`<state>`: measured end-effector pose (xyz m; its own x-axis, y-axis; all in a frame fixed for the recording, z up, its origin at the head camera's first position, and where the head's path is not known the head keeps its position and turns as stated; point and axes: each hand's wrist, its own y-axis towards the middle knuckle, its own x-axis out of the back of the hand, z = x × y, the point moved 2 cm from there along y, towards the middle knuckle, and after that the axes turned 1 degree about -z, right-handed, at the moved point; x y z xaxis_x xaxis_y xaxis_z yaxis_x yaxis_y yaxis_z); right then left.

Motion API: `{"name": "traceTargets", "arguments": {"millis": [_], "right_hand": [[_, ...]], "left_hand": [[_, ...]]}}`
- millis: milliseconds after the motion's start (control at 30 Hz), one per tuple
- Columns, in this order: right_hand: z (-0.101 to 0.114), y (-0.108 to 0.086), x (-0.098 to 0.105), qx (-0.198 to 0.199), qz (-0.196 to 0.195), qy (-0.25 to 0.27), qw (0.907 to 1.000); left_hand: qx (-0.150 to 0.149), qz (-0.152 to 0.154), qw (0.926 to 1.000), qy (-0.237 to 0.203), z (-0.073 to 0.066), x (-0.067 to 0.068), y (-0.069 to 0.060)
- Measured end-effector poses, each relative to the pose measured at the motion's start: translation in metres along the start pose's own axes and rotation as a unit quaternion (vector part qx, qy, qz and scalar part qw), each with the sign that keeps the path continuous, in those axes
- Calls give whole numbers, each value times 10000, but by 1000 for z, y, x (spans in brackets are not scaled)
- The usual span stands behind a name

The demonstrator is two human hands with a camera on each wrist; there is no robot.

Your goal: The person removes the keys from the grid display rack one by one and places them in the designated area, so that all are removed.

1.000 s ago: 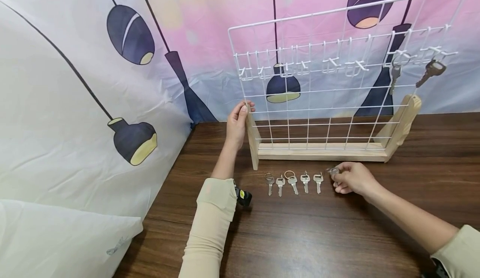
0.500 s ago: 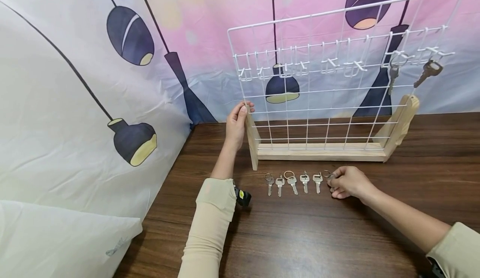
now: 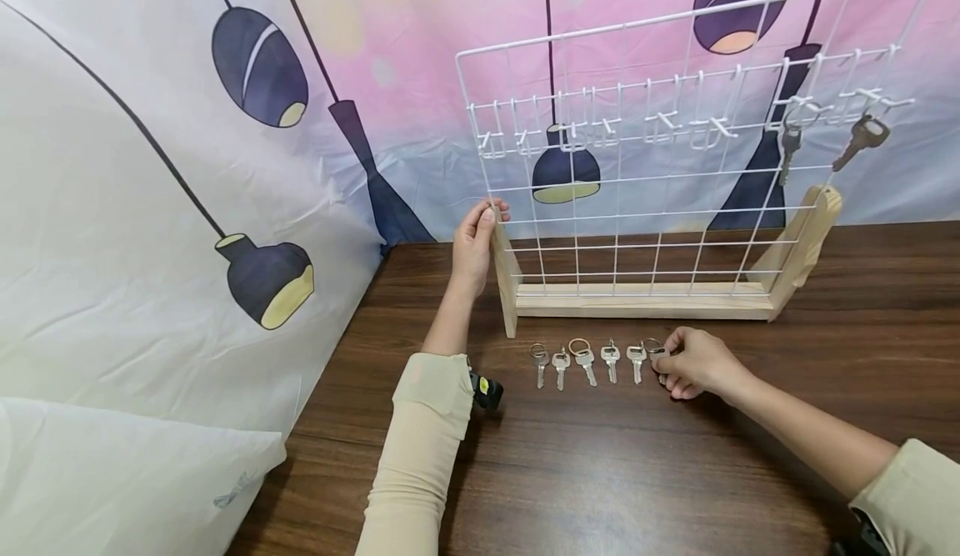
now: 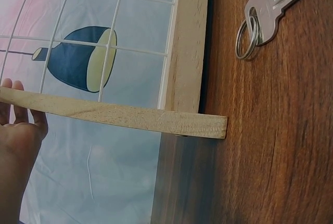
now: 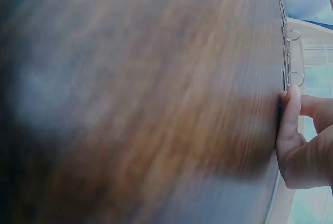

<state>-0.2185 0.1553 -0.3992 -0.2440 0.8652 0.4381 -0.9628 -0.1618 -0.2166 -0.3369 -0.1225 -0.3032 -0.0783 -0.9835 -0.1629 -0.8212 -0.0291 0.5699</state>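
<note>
My left hand [image 3: 474, 247] grips the top of the left wooden post [image 3: 506, 289] of a white wire grid rack [image 3: 637, 247]. The left wrist view shows its fingers behind that post [image 4: 114, 116]. At the right end of a row of silver keys on the table, my right hand [image 3: 703, 364] pinches a key [image 3: 658, 354] by its head. This key's ring [image 3: 654, 343] lies toward the rack, and the fingers partly hide its blade. Beside it lies another key [image 3: 636, 362]. In the right wrist view, thumb and fingers [image 5: 291, 115] are down at the tabletop.
Several white hooks [image 3: 660, 127] hang along the grid's upper part. Two keys hang at the right, one key [image 3: 789, 147] left of the other key [image 3: 862, 141]. A gold-ringed key [image 3: 585, 360] lies mid-row. Behind stands a patterned cloth [image 3: 420, 122]; white cloth [image 3: 135, 473] covers the left.
My right hand has shifted slightly left and lowered its key, with the ring now lying beside the row's last key. My left hand stays on the post.
</note>
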Motion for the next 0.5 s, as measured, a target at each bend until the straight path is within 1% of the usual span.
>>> {"name": "traceTargets", "arguments": {"millis": [100, 167, 333, 500], "right_hand": [[0, 1, 0, 68, -151, -310, 9994], [-1, 2, -1, 104, -208, -400, 9989], [-2, 2, -2, 78, -277, -303, 9991], [-2, 0, 0, 130, -218, -257, 9993]], "left_hand": [[4, -3, 10000, 3, 0, 0, 1], [20, -15, 10000, 15, 0, 0, 1], [61, -31, 10000, 7, 2, 1, 1], [77, -41, 10000, -31, 2, 1, 1]]}}
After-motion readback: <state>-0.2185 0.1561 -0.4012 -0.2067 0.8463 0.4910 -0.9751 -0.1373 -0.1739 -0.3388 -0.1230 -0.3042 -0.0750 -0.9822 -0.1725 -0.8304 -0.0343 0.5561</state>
